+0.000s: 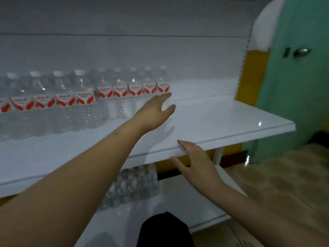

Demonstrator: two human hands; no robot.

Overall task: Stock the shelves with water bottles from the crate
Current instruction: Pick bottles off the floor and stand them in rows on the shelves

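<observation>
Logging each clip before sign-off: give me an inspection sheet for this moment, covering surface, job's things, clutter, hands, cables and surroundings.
Surface: white upper shelf, bare on its right part; a lower shelf beneath it.
Job's things: row of water bottles with red-and-white labels along the back left of the upper shelf; more bottles on the lower shelf. No crate in view.
Clutter: nothing seen.
Hands: left hand open, reaching by the right end of the row, holding nothing; right hand open at the shelf's front edge.
Cables: nothing seen.
Surroundings: green door with a metal knob at right; patterned floor.
</observation>
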